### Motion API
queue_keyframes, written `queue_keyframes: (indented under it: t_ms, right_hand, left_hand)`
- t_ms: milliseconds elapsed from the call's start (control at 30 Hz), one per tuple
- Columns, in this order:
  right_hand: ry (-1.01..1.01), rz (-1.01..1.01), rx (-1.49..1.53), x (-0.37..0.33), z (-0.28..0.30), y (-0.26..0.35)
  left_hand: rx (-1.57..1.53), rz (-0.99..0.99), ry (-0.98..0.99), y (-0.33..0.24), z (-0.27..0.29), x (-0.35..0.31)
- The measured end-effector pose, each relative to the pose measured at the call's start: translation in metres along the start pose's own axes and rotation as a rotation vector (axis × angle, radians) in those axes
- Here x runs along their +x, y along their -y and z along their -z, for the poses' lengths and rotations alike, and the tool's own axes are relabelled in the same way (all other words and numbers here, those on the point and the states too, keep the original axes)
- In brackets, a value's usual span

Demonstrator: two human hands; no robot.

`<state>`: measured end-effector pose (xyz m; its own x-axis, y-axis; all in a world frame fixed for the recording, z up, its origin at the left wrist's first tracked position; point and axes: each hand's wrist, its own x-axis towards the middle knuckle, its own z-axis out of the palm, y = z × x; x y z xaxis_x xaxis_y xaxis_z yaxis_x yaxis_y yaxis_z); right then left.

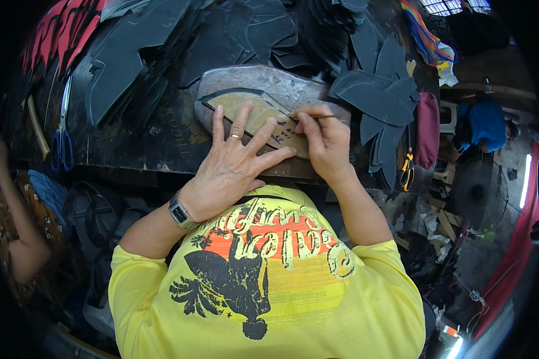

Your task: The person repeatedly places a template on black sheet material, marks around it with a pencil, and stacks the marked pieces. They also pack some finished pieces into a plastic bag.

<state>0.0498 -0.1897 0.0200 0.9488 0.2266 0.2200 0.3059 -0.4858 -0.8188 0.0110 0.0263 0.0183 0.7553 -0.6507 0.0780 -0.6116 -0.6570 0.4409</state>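
Note:
My left hand (230, 161) lies with spread fingers on a brown cardboard template (231, 103) that has handwriting on it. Under the template a dark sheet piece (241, 91) shows along the upper edge. Both rest on a worn grey slab (287, 79) at the table's near edge. A thin pen-like tool (319, 115) is pinched in my right hand (328, 143), its tip at the template's upper right edge. Its exact kind is too small to tell. A ring and a wristwatch (181, 212) are on my left hand and wrist.
Stacks of black cut pieces (257, 30) cover the far table, with more (374, 99) at right. Left lie red pieces (63, 33), blue-handled scissors (63, 146) and a wooden handle (39, 131). Yellow-handled snips (407, 170) and maroon cloth (426, 131) lie right. Another person's arm (24, 221) is left.

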Motion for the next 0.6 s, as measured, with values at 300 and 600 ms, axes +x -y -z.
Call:
queue_keyframes:
  t_ms: [300,600]
  right_hand:
    - [-0.096,-0.107,0.241,0.006,-0.002,-0.002]
    - [-0.010,0.350,-0.186,0.020,-0.020,0.001]
  left_hand:
    - [0.039,-0.027,0.012,0.001,0.004,-0.001]
    - [0.030,-0.012,0.014,0.002,0.001,-0.001]
